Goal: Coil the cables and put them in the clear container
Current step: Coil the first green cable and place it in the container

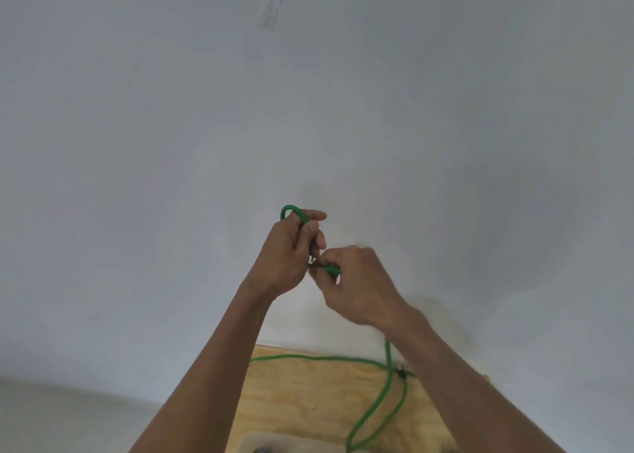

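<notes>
Both hands are raised in front of a plain pale wall (137, 144), working one green cable (374, 408). The left hand (291, 257) is closed around a small loop of it; the top of the loop pokes out above the curled fingers (314, 216), so this hand looks like the anchor that keeps the finished turns from springing open. The right hand (356, 284) meets it just below, thumb and fingertips pinching a short green stretch, probably feeding or tucking the next turn. Exact contact between the two hands is hard to tell, with some blur there.

The rest of the cable hangs from under the right wrist and trails in long slack curves over the wooden bench (291, 394), one run crossing another near a small dark object (402, 373), too small to identify. Most of the length looks uncoiled, so coiling seems early.

At the bottom edge, a pale translucent rim, likely the clear container (274, 440); something dark sits inside, unclear what. The green cable is not in it.
</notes>
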`<action>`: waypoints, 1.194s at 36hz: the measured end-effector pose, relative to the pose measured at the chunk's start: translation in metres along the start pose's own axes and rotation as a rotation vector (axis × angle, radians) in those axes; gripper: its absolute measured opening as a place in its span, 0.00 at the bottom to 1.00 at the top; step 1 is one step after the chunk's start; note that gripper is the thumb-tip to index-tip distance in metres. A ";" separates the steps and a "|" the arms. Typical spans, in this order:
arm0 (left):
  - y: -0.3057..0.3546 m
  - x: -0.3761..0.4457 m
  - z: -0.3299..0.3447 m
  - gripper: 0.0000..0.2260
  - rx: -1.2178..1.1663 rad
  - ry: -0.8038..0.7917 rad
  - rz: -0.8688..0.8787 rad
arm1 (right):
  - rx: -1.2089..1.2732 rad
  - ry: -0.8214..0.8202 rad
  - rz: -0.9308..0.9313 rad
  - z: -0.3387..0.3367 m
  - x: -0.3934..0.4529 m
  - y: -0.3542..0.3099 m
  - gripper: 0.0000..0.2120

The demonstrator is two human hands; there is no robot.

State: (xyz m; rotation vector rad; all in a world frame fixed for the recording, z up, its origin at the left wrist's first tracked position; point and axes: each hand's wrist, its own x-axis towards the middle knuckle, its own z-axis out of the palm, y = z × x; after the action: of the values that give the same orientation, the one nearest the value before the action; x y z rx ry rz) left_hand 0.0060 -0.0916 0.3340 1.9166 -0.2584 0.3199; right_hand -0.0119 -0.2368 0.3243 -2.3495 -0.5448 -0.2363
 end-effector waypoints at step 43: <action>0.040 -0.013 0.023 0.12 -0.851 -0.223 -0.093 | 1.182 -0.152 0.244 0.014 0.003 0.027 0.23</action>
State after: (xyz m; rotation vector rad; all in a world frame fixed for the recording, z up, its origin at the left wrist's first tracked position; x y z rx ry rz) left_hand -0.0172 -0.1266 0.3566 1.1113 -0.3786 -0.0750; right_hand 0.0028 -0.2443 0.2991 -1.2508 -0.3117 0.3171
